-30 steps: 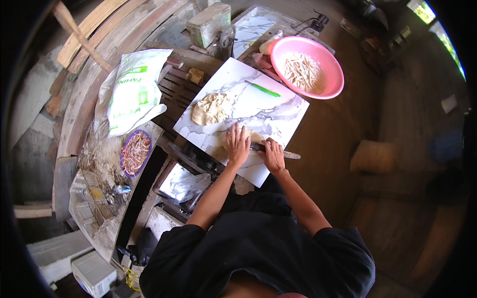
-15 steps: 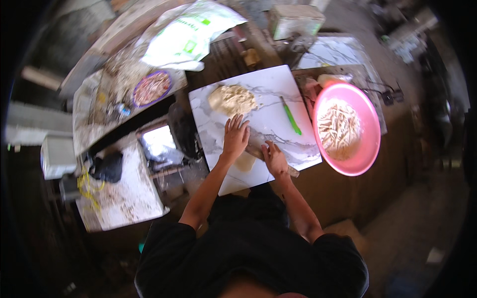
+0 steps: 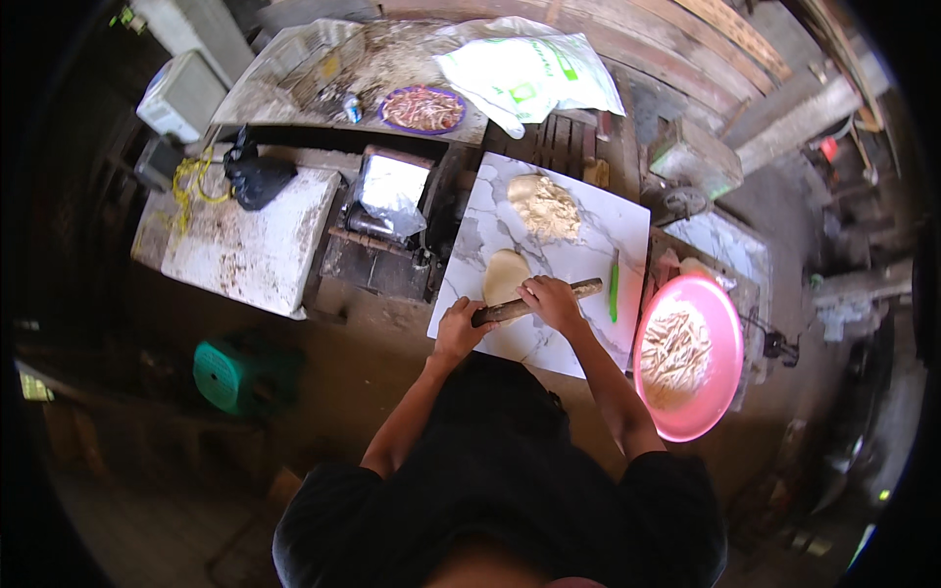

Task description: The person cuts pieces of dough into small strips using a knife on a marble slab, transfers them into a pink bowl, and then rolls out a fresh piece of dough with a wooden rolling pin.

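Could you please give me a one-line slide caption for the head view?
Both hands, left hand and right hand, press a dark wooden rolling pin over flat pale dough on a white marbled board.

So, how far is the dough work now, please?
Done: cut strips fill the pink basin. In hand: the left hand and right hand press a dark rolling pin across a flattened dough piece on the marble-patterned board. Left: a rough dough heap lies unrolled; the green knife lies beside it.
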